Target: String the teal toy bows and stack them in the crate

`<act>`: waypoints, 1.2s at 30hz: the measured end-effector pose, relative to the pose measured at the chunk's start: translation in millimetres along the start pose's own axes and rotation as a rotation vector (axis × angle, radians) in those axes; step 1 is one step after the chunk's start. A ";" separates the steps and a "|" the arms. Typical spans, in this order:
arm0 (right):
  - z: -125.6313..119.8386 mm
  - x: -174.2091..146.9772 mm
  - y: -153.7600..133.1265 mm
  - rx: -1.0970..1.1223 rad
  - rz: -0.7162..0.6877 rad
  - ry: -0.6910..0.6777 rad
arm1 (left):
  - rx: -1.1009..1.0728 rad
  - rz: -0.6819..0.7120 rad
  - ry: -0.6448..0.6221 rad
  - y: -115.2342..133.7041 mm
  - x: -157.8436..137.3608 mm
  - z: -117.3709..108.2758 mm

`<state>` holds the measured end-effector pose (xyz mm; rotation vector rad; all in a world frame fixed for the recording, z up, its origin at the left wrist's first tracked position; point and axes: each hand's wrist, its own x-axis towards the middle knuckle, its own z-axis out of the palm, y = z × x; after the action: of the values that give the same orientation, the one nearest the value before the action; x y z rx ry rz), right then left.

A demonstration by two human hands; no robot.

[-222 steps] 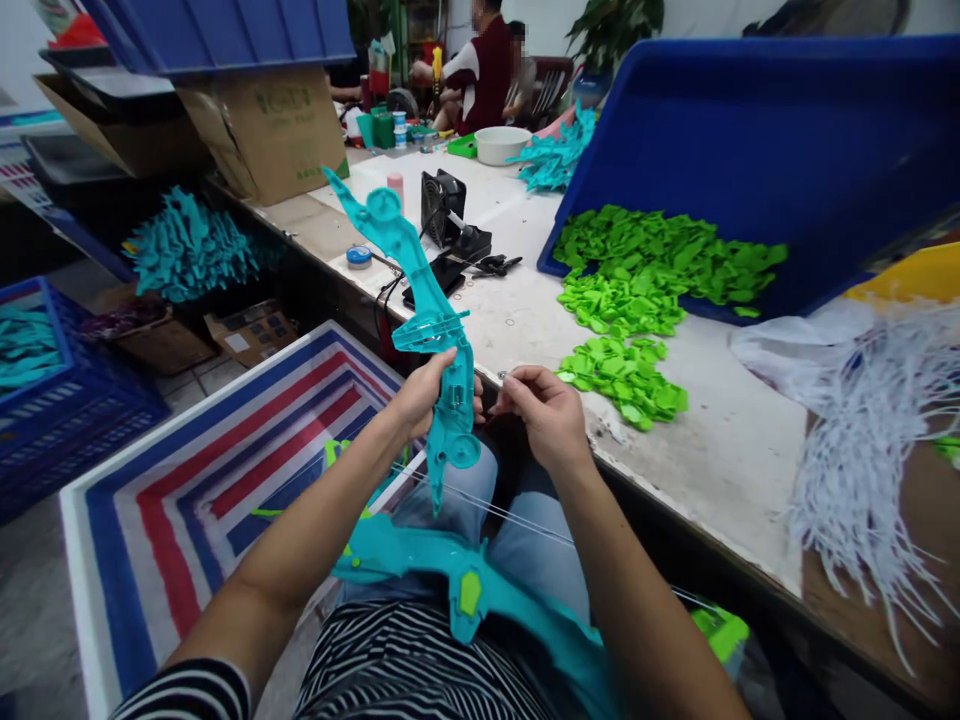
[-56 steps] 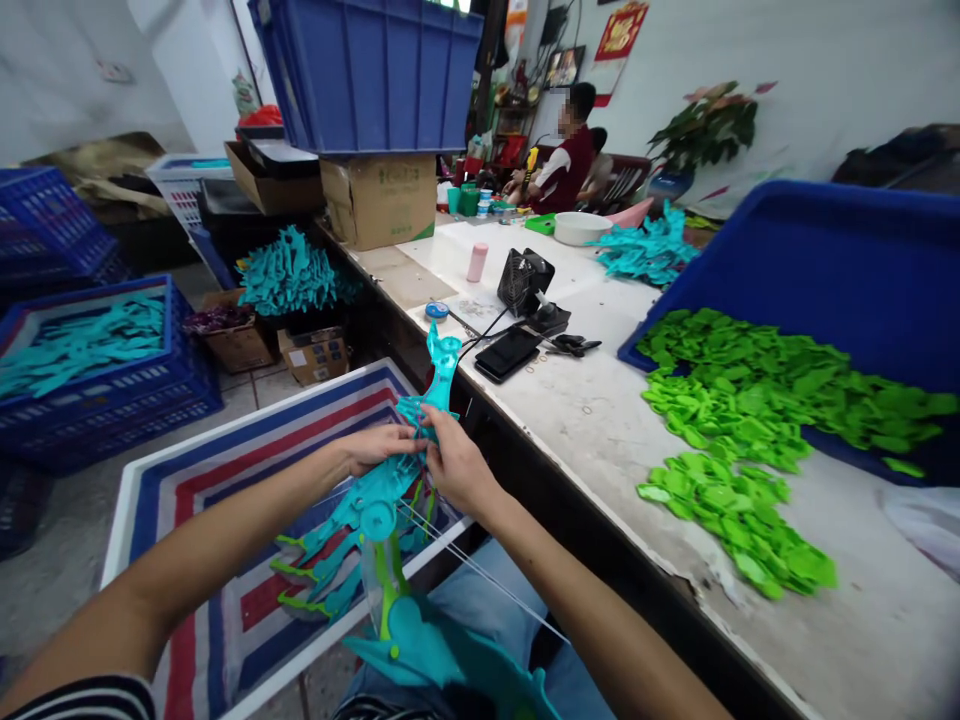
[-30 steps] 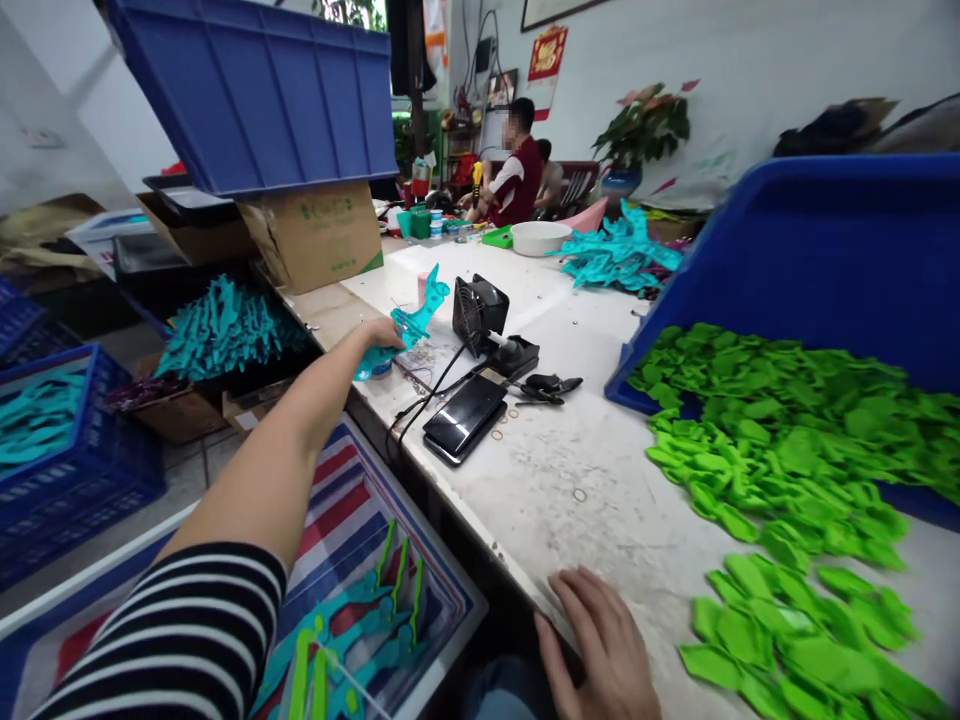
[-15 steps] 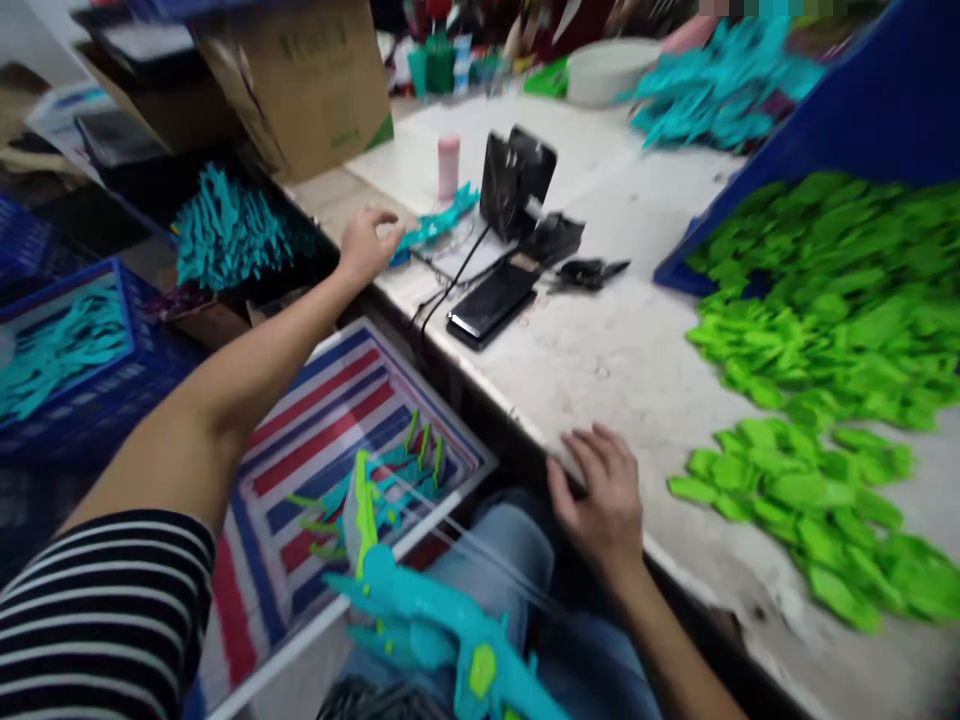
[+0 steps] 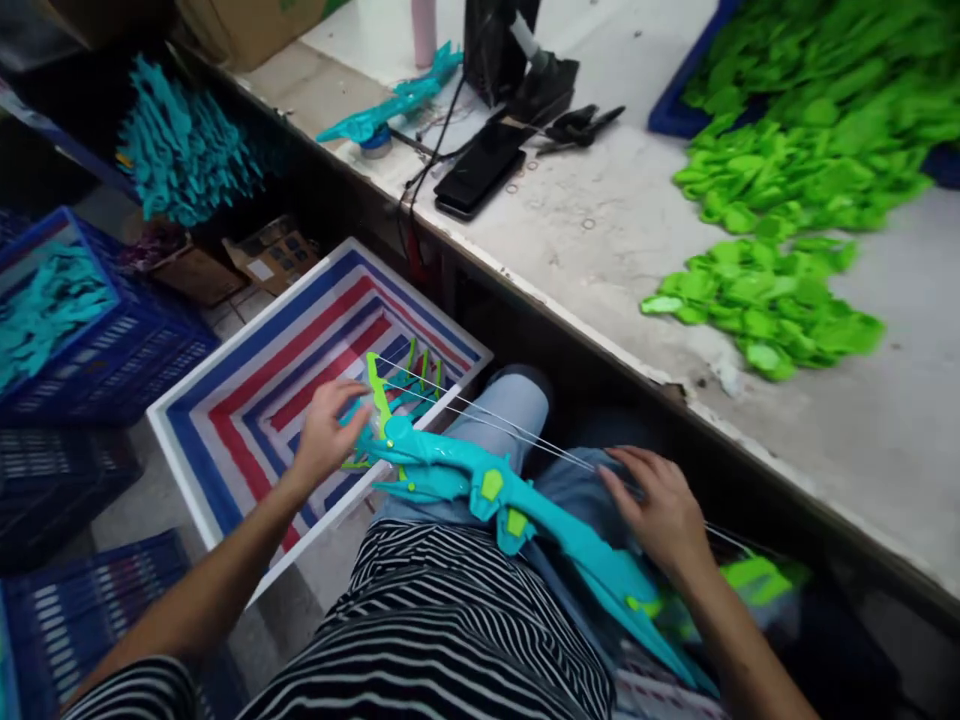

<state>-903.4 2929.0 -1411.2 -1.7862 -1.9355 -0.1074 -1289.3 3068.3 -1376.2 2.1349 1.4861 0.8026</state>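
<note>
- As we sit with our denim lap [image 5: 517, 400] close to the table [image 5: 577, 270], the turquoise bow [image 5: 559, 522] lies across it, just in front of our striped shirt [image 5: 450, 620]; we judge the lap is carrying its weight, leaving both hands free.
- Our right hand [image 5: 660, 505] hangs over the thigh, back upward, its forearm rising from the lower right; the grip is loosely spread, beside the white strings [image 5: 487, 413], though we cannot tell whether the fingertips touch them.
- Our left hand [image 5: 328, 432] is by the bow's left end, above the striped tray [image 5: 247, 455], forearm slanting in from the lower left; its thumb stands apart from softly bent fingers, and we see nothing pinched.
- Low beside our knee, the tray holds green-tipped turquoise pieces [image 5: 409, 383], probably set there for an easy reach.
- Near the table edge, we have loose green pieces [image 5: 772, 300] strewn, seemingly handy for picking.
- Farther along, a turquoise part [image 5: 405, 100] rests across a blue roll [image 5: 375, 143], which seems to prop it up.
</note>
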 end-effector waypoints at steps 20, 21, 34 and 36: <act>-59.6 -65.3 -55.2 -0.046 0.226 -0.546 | 0.338 0.572 -0.696 87.2 -9.3 90.3; -63.3 -63.0 -48.2 -0.030 0.236 -0.538 | 0.345 0.589 -0.724 94.6 -2.7 93.6; -35.3 -97.5 -0.4 -0.134 0.230 -0.274 | 0.339 0.617 -0.570 110.7 -7.1 137.5; -29.7 -101.2 2.0 -0.182 0.217 -0.233 | 0.287 0.604 -0.507 107.4 -19.8 138.2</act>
<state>-891.1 2825.5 -1427.1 -2.2035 -1.9229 -0.0001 -1127.6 3011.2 -1416.4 2.7809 0.7314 0.1778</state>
